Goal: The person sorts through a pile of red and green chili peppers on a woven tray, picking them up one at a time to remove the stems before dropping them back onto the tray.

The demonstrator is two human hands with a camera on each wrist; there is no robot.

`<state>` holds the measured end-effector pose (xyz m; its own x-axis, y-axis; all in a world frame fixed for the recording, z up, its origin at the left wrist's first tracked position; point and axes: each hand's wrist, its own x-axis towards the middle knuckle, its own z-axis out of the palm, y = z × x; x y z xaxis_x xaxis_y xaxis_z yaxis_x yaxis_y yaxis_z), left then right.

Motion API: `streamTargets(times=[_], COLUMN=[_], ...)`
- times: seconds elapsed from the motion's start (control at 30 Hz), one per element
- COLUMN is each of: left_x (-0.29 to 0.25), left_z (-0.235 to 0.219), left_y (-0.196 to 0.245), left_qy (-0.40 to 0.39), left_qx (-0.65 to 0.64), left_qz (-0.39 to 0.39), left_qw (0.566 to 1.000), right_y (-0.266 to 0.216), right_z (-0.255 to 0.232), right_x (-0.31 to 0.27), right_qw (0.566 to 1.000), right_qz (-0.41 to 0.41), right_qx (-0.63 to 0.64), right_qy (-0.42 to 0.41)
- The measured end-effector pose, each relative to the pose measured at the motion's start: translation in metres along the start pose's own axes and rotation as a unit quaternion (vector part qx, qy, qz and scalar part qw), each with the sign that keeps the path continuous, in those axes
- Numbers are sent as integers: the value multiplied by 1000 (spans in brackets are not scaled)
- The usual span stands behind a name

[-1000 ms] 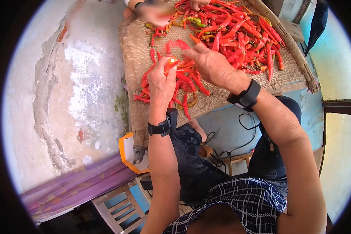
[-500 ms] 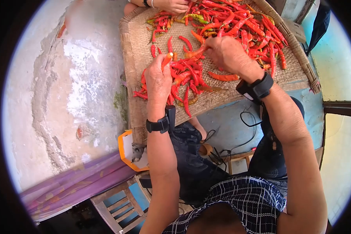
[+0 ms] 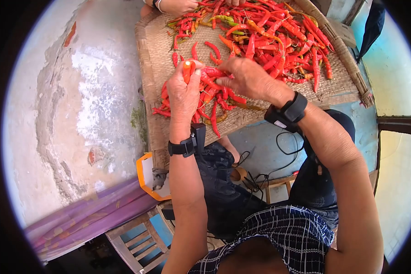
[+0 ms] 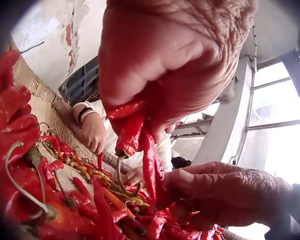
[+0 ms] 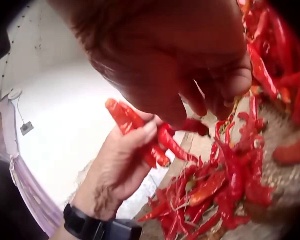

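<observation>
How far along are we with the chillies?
Partway at best, I'd guess. Looks done: a smaller pile sits apart. In hand: the left hand grips several red chillies; the right hand seems to pinch another chilli beside them. Left, probably: the big heap, spread across the far side.

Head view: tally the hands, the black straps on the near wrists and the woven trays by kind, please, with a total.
Near hands, left hand and right hand: 2
Far hands: 2
Black straps: 2
Woven tray: 1
Total: 7
</observation>
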<state>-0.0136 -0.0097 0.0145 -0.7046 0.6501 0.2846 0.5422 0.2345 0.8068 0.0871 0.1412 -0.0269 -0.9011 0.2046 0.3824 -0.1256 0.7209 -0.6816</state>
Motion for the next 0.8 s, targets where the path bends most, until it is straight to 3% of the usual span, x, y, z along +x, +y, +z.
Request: streamTargets(times=[0.03, 0.17, 0.23, 0.33, 0.37, 0.4, 0.47, 0.53, 0.57, 0.6, 0.63, 0.7, 0.77, 0.8], left_x=[0, -1, -1, -1, -2, -2, -2, -1, -1, -1, -1, -2, -1, 0], left_z=[0, 0, -3, -6, -6, -6, -7, -5, -4, -2, 0, 1, 3, 3], left_y=[-1, -6, -4, 2, 2, 2, -1, -5, -6, -5, -4, -1, -3, -9], left_qy=[0, -1, 9, 39, 40, 43, 49, 52, 52, 65, 76, 70, 63, 72], left_qx=[-12, 1, -21, -29, -31, -59, -88, -66, -67, -59, -51, -45, -40, 4], left_qz=[38, 48, -42, -82, -82, -98, -113, -77, -77, -58, -40, -49, -58, -23], left_qw=[999, 999, 999, 995, 995, 993, 988, 993, 993, 994, 995, 995, 996, 997], right_y=[-5, -16, -7, 3, 7, 12, 24, 23, 22, 20, 16, 9, 3, 7], right_z=[3, -4, -7, -18, -24, -31, -46, -54, -56, -56, -54, -45, -27, -16], right_x=[0, 3, 6, 10, 11, 13, 21, 26, 27, 27, 25, 22, 15, 5], right_qw=[999, 992, 997, 996, 993, 994, 990, 985, 927, 802, 802, 758, 835, 909], right_qz=[11, 60, 29, 51, 65, 50, 97, 119, 201, 270, 271, 309, 316, 211], right_qx=[1, 7, -10, -70, -101, -83, -18, 10, 244, 460, 460, 517, 437, 358], right_qy=[-50, -113, -69, -17, 12, 56, 102, 121, 202, 268, 269, 250, 107, 18])
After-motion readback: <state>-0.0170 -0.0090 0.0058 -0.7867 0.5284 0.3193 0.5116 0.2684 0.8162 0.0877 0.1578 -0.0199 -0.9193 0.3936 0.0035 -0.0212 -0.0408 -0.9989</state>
